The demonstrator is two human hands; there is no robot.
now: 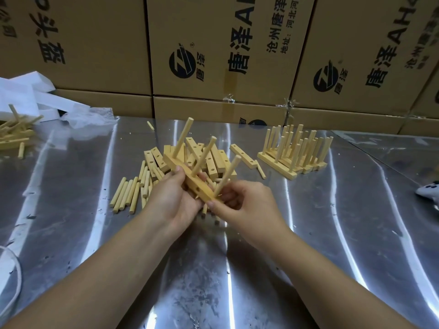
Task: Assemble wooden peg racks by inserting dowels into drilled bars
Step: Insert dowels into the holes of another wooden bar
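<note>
**One Open Hole Between Two Grips**

The bar (190,180) was held clear of the table, just above the heap of parts. Its long axis ran from far left to near right, sloping down toward the person. Three pegs stood out of it, all leaning up and away to the right: the far dowel (183,137), the middle dowel (204,155) and the near dowel (228,174). Between the middle and near ones a dark open hole (197,190) showed in the wood.

The left hand (173,198) clasped the bar from the left, thumb over its upper edge and fingers wrapped beneath, around the middle stretch. The right hand (244,203) was curled around the foot of the near dowel at the bar's near end. Whether that peg was fully seated could not be told. The open hole lay between the two grips, just beside the right hand's fingertips.

By my reading, the next peg would have to enter along the same up-and-right lean as its neighbours. The right hand was the nearer one to feed it, while the left kept the bar steady.

The loose dowels (128,194) lay in a fan on the left, on the far side of the left hand from the right. A single stray dowel (261,172) lay to the right, near the right hand. The pile of drilled bars (213,160) sat directly behind the work. The finished racks (294,150) stood in a row further right on the metal table (332,222), with cardboard boxes (213,43) stacked behind.
</note>
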